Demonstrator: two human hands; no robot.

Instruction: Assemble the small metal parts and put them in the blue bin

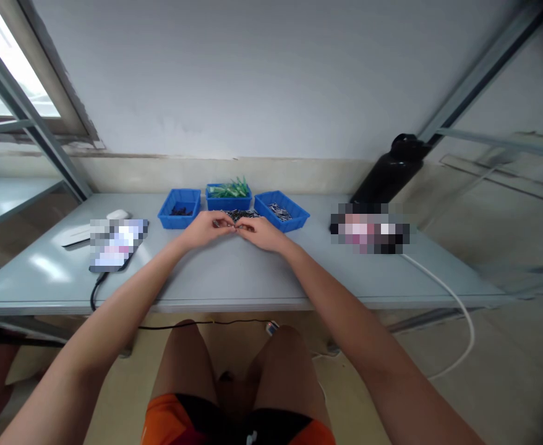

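As the head view looks down on the grey surface [234, 281], the left hand [209, 230] and right hand [263, 233] meet fingertip to fingertip, their fingers bent inward; from here I can't tell whether either one grips a piece. Just behind them lies a pile of slender dark pieces [241, 214], partly hidden by the fingers. Around it stand three blue plastic bins: the left bin [172, 222] with small dark pieces, the middle bin [229, 203] heaped with translucent green strips [229, 188], and the angled right bin [295, 223] with thin silvery pins [281, 212].
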